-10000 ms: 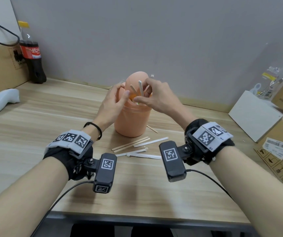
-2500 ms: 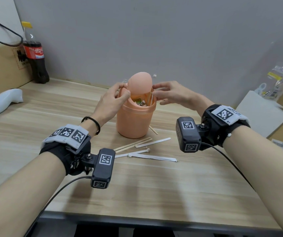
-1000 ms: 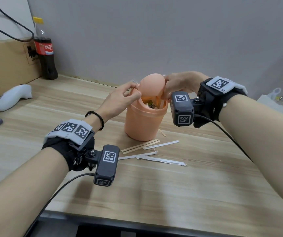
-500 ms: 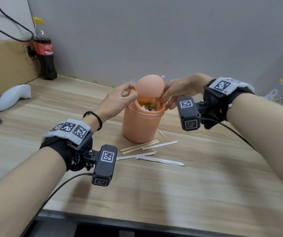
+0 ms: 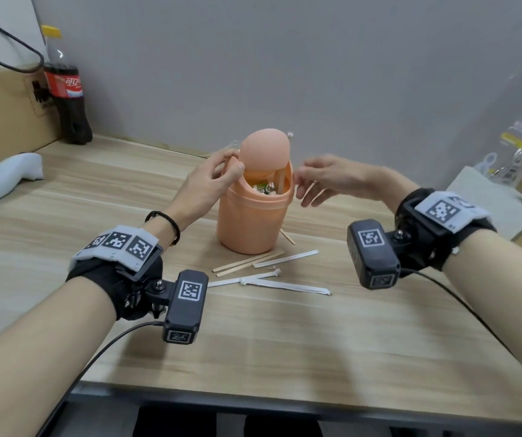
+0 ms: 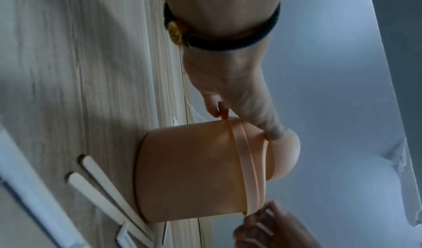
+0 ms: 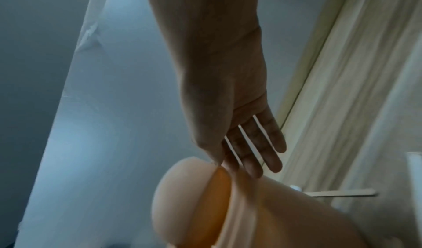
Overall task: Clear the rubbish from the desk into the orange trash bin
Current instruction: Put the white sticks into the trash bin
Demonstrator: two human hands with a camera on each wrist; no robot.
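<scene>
The orange trash bin (image 5: 255, 216) stands mid-desk with its swing lid (image 5: 264, 151) tipped up and rubbish showing inside. A wooden stick (image 5: 280, 184) leans in its mouth. My left hand (image 5: 218, 176) pinches the bin's left rim, and in the left wrist view its thumb (image 6: 273, 131) presses the lid. My right hand (image 5: 319, 181) hovers just right of the rim, its fingers (image 7: 253, 154) straight and empty. Wooden sticks (image 5: 247, 263) and white paper wrappers (image 5: 285, 283) lie on the desk in front of the bin.
A cola bottle (image 5: 65, 89) and a cardboard box (image 5: 1, 115) stand at the back left, with a white controller (image 5: 4, 178) beside them. A white box (image 5: 486, 203), cardboard boxes and plastic bags (image 5: 518, 152) crowd the right. The desk's front edge (image 5: 253, 395) is near me.
My right hand has drawn back from the bin's mouth to the right and spread its fingers. The left hand stays on the rim and lid.
</scene>
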